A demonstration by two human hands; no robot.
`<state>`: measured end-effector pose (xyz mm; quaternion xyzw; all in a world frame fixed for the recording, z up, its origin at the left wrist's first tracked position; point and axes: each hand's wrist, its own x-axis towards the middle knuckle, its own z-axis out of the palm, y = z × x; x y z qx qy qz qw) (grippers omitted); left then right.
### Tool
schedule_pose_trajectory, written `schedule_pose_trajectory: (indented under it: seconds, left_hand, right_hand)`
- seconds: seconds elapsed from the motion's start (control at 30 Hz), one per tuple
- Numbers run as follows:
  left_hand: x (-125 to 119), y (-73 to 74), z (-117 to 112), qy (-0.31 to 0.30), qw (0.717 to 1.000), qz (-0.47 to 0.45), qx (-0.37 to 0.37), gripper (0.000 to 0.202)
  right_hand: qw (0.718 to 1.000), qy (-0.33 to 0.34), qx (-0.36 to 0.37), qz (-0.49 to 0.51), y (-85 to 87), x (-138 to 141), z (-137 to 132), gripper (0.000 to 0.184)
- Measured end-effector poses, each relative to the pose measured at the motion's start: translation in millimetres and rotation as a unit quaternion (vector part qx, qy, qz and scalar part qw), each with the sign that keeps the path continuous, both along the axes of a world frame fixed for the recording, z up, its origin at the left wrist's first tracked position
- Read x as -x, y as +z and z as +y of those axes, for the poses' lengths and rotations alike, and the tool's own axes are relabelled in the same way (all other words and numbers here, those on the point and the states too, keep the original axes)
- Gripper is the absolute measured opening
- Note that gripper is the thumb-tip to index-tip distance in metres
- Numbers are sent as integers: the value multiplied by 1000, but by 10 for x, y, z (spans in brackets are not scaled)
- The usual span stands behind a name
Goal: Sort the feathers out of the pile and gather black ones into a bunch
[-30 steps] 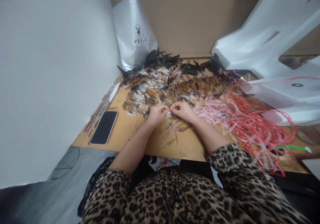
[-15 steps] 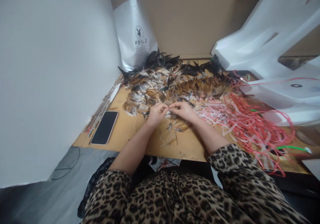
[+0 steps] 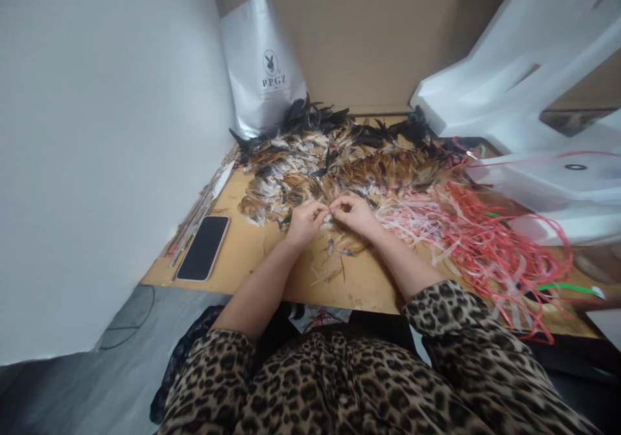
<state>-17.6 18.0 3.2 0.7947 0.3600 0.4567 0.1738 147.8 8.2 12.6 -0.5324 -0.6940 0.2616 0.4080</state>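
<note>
My left hand [image 3: 306, 223] and my right hand [image 3: 355, 215] meet fingertip to fingertip over the near edge of a feather pile. Both are closed in a pinch; whatever lies between the fingertips is too small to make out. Just beyond them spread brown and white feathers [image 3: 388, 167], with black feathers [image 3: 315, 117] along the back. A few loose pale feathers [image 3: 345, 249] lie on the wooden table [image 3: 291, 280] below my hands. Right of my right hand is a tangle of pink and white ribbon strips [image 3: 475, 228].
A phone [image 3: 202, 247] lies at the table's left, beside thin sticks [image 3: 198, 205] along the wall. A white printed bag [image 3: 264, 66] stands at the back left. White plastic sheeting [image 3: 524, 79] hangs at the right, and a green strip [image 3: 567, 287] lies near the right edge.
My right hand's fingers have bent more, with a rounder gap between thumb and index finger. My left hand has barely shifted. The things on the table look the same.
</note>
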Motion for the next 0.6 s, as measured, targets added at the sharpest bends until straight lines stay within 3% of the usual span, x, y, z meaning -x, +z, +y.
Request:
schedule_pose_trajectory:
  seconds: [0.33,0.6]
  left_hand:
    - [3,-8,15,9,999,-33,6,9]
    - [19,-4,11,31,998,-15,43,10]
  right_hand:
    - [993,-41,-114,-7,-24,6,8,10]
    - [992,-60,-110,11,7,-103,42,7]
